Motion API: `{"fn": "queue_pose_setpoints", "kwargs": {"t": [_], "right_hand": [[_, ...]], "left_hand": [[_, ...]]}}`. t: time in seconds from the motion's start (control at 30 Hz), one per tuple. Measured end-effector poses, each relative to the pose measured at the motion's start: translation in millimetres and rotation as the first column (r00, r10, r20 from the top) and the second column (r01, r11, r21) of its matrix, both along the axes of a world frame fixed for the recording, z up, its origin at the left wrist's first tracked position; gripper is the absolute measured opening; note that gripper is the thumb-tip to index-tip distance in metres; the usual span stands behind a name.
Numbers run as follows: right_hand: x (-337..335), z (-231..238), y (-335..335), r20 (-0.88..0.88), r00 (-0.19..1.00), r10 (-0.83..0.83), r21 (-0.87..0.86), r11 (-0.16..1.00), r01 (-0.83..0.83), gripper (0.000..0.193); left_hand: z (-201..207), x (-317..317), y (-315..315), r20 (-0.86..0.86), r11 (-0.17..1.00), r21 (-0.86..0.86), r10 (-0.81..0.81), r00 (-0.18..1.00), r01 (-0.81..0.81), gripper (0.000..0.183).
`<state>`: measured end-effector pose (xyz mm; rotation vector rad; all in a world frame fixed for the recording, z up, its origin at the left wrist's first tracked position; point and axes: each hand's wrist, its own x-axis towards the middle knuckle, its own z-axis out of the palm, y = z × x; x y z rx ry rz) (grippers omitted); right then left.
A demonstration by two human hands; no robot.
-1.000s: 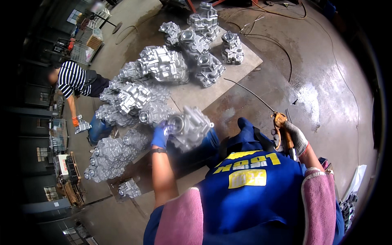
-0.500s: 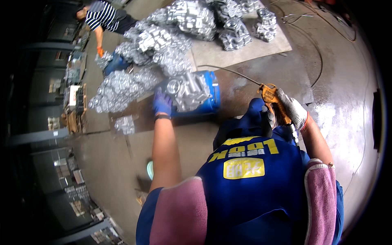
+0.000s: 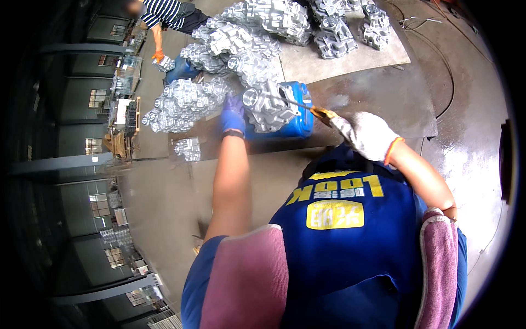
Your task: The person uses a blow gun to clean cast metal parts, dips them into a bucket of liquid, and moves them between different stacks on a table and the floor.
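A silver metal casting [image 3: 268, 112] with a round opening on its left sits on a blue plastic drum [image 3: 303, 118] lying in front of me. Against the casting's left side is my left hand [image 3: 234, 116] in a purple-blue glove, closed on its edge; the fingertips are blurred and partly hidden. My right hand [image 3: 368, 134], in a white knit glove with an orange cuff, is wrapped round an orange air blow gun [image 3: 323, 114]. The gun's thin nozzle points left, its tip over the casting's right side. My fingers hide most of the gun's handle.
Many similar castings [image 3: 189, 101] are piled to the left and behind. More stand on a pale sheet [image 3: 350, 66] at the back. One casting [image 3: 188, 148] lies alone on the floor. At the far left, a person [image 3: 164, 16] in a striped shirt handles another casting. Hoses [image 3: 452, 82] curve across the floor at right.
My right hand has moved left and forward, turning the blow gun so that its nozzle now reaches the casting. My left hand has moved up along the casting's side. The view has shifted slightly.
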<state>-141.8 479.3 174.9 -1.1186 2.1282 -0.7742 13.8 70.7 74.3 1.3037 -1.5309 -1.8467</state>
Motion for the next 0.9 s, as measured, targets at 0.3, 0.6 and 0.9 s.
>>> {"fn": "queue_pose_setpoints", "kwargs": {"t": [0.3,0.6,0.9], "right_hand": [[-0.3,-39.8,3.0,0.043,0.995,-0.094,0.074,0.993,0.091,0.057],[-16.7,-60.0,4.6,0.651,0.745,-0.145,0.073,0.989,0.128,0.069],[-10.5,-80.7,12.0,0.821,0.556,-0.127,0.0,0.975,0.222,0.07]], "left_hand": [[-33.6,-36.7,-12.3,0.199,0.985,-0.029,-0.159,0.967,0.168,0.066],[-73.9,-23.5,-89.2,0.89,0.511,-0.399,0.015,0.456,0.762,0.078],[-96.4,-58.4,-110.9,0.917,0.707,-0.186,-0.125,0.379,0.682,0.07]]}}
